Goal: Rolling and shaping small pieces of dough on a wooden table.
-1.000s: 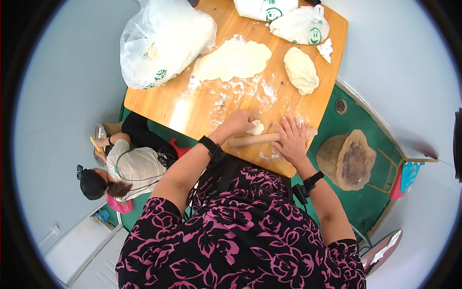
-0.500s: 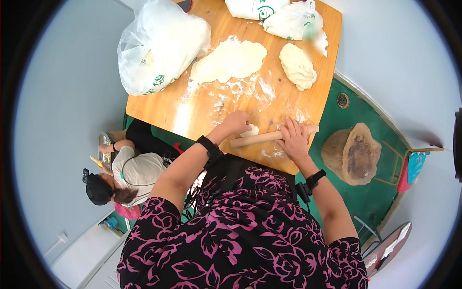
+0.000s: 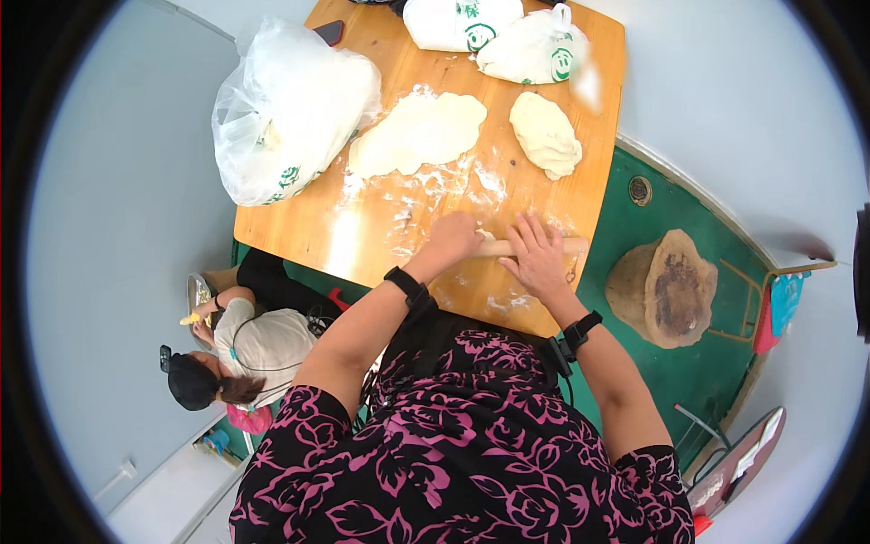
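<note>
Two hands on one pale wooden rolling pin, mid-frame on the floured wooden table.

Left hand curls over the pin's left end, right hand presses flat, fingers spread. Above: one flattened dough sheet, one dough lump. Three plastic bags: one big upper left, two small along the top.
</note>
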Demonstrator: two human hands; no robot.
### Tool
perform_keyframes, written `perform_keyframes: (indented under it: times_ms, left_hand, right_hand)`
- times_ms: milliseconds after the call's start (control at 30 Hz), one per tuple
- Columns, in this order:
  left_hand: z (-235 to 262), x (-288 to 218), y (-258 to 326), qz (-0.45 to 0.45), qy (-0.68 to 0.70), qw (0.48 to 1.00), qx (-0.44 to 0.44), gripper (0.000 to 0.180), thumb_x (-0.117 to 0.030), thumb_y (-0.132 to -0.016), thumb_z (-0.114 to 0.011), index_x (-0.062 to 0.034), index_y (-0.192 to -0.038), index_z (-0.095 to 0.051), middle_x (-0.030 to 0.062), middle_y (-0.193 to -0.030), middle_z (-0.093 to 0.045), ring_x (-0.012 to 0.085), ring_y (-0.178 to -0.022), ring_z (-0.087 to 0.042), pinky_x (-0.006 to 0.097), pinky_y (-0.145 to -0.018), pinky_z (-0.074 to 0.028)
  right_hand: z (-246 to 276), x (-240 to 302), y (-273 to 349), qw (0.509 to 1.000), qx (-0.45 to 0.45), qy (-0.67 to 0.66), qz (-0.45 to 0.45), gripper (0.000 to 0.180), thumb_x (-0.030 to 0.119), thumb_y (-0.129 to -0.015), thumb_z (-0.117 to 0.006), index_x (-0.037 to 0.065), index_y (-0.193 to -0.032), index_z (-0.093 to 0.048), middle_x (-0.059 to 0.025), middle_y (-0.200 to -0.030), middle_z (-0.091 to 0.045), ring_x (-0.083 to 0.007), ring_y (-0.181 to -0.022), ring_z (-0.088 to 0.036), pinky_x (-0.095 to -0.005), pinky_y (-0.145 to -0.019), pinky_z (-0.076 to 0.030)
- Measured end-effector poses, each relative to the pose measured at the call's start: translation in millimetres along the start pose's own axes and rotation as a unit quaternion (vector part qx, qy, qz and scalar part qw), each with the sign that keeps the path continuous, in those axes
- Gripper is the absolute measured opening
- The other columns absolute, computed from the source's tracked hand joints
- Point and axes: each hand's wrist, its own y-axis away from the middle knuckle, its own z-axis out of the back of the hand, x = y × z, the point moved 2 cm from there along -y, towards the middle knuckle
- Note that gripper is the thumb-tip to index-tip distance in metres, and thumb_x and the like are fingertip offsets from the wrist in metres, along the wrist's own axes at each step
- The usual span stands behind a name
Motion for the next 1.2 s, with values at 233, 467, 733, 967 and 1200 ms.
perform_keyframes:
  times_ms: [233, 467, 733, 967, 1200]
  left_hand:
    - [0.6, -2.1, -2.3, -0.065, -0.026, 0.998, 0.005, 0.021, -0.023, -0.067, -0.059, -0.0038, -0.073, -0.063, 0.0164, -0.072, -0.06, 0.0318, -0.072, -0.059, 0.04, -0.065, -0.046]
    - [2.7, 11.0, -5.2, -0.036, 0.023, 0.999, 0.022, 0.021, -0.023, -0.07, -0.057, -0.0034, -0.075, -0.061, 0.0168, -0.073, -0.059, 0.0328, -0.071, -0.058, 0.04, -0.063, -0.045]
    - [-0.9, 16.4, 9.6, 0.033, 0.101, 0.993, -0.044, 0.019, -0.021, -0.071, -0.058, -0.0024, -0.074, -0.062, 0.0162, -0.071, -0.06, 0.0311, -0.067, -0.058, 0.039, -0.06, -0.045]
    - [14.4, 9.5, 10.9, 0.052, 0.08, 0.994, 0.058, 0.022, -0.023, -0.071, -0.057, -0.0031, -0.078, -0.064, 0.0174, -0.077, -0.061, 0.033, -0.074, -0.058, 0.039, -0.065, -0.046]
    - [6.5, -8.1, -12.1, -0.054, 0.011, 0.995, 0.083, 0.02, -0.023, -0.067, -0.062, -0.005, -0.073, -0.064, 0.0155, -0.074, -0.062, 0.0302, -0.071, -0.059, 0.038, -0.064, -0.046]
  right_hand:
    - [-6.9, 0.8, 14.9, 1.0, 0.023, 0.017, -0.008, 0.055, 0.04, -0.079, -0.052, 0.006, -0.122, -0.043, -0.0098, -0.132, -0.039, -0.0237, -0.124, -0.033, -0.0489, -0.097, -0.023]
    - [-9.0, -4.3, 0.9, 0.999, 0.03, 0.021, -0.018, 0.057, 0.04, -0.08, -0.051, 0.002, -0.121, -0.043, -0.0123, -0.132, -0.038, -0.024, -0.124, -0.032, -0.0481, -0.099, -0.021]
    - [-5.2, -8.8, -17.3, 0.999, 0.014, 0.013, -0.051, 0.057, 0.041, -0.08, -0.051, 0.001, -0.12, -0.044, -0.013, -0.13, -0.039, -0.0247, -0.123, -0.033, -0.0491, -0.098, -0.022]
    - [-7.3, 1.7, 20.0, 1.0, 0.002, -0.01, -0.008, 0.055, 0.037, -0.075, -0.059, 0.003, -0.116, -0.046, -0.0118, -0.124, -0.045, -0.0235, -0.118, -0.039, -0.0475, -0.096, -0.025]
    - [-4.6, -7.2, 6.3, 0.998, -0.019, -0.017, 0.066, 0.043, 0.026, -0.064, -0.068, 0.005, -0.098, -0.053, -0.0095, -0.115, -0.049, -0.0218, -0.114, -0.043, -0.0423, -0.094, -0.03]
